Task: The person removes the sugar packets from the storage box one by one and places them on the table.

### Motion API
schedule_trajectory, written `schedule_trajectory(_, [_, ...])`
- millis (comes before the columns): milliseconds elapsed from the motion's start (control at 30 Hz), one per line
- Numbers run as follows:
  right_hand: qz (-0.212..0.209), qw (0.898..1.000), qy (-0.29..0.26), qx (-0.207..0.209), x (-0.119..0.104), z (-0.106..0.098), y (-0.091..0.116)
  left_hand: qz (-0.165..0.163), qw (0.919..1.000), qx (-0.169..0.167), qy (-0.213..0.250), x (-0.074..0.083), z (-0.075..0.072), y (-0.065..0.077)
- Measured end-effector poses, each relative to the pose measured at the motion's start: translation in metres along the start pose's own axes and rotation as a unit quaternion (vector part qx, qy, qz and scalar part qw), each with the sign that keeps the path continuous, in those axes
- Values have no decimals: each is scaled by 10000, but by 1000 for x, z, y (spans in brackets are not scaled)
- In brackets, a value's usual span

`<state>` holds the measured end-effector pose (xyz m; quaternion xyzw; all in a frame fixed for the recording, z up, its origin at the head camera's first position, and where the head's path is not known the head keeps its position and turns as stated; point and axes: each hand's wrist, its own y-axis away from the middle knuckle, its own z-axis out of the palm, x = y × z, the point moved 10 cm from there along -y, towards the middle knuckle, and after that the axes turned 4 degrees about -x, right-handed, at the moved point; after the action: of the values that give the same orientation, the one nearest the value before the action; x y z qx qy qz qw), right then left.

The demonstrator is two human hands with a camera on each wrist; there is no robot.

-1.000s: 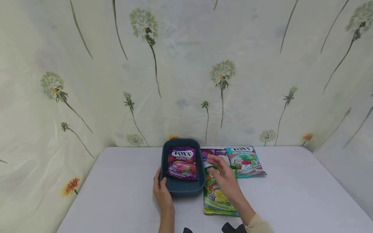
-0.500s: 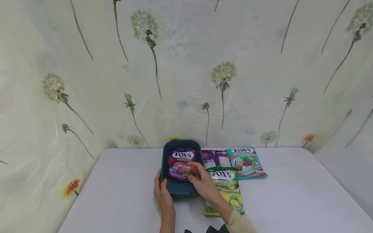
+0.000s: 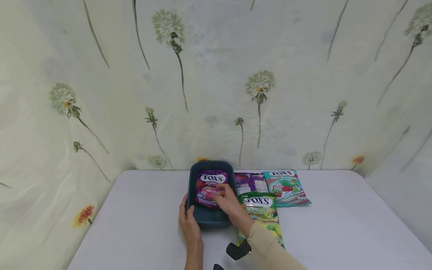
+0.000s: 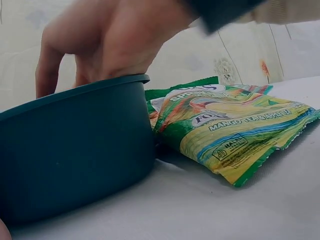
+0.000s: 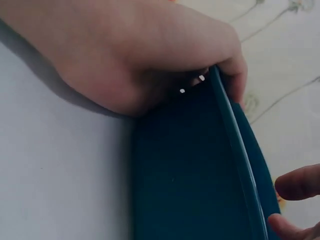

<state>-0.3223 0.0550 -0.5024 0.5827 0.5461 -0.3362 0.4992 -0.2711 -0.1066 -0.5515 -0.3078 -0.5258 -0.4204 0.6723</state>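
Note:
A dark blue tub [image 3: 210, 219] stands on the white table, and a purple Fox's Berries candy bag [image 3: 206, 187] lies inside it. My left hand [image 3: 191, 228] grips the tub's left side. In the right wrist view the fingers of that left hand [image 5: 165, 45] curl over the rim. My right hand [image 3: 233, 206] reaches over the tub's right rim, its fingertips at the lower right of the Berries bag. From the left wrist view, the right hand [image 4: 115, 35] dips below the rim, hiding its fingertips. Thumb and finger stand apart in the right wrist view.
Right of the tub lies a green-yellow Fox's Spring Tea bag [image 3: 259, 212], partly under the right forearm. Behind it are a purple candy bag [image 3: 245, 183] and a teal Mint Blossom bag [image 3: 287, 187]. A flower-patterned sheet [image 3: 209, 93] rises behind the table.
My right hand has moved left, from above the Spring Tea bag to over the Berries bag inside the tub. The left hand keeps its grip on the tub.

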Motion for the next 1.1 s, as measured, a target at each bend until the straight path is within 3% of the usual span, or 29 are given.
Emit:
schedule_trajectory(333, [38, 9974, -677, 227, 5, 0, -13, -12, 10000, 80, -7, -1, -4, -2])
schedule_trajectory(667, [-658, 9972, -329, -114, -8, 5, -13, 2, 10000, 39, -18, 1, -1, -1])
schedule_trajectory(833, [-759, 9967, -183, -235, -10, 9, -13, 24, 10000, 9, -13, 2, 0, -2])
schedule_trajectory(1100, [-921, 9942, -545, -86, -11, 5, -11, -33, 10000, 21, -21, -1, -1, -1])
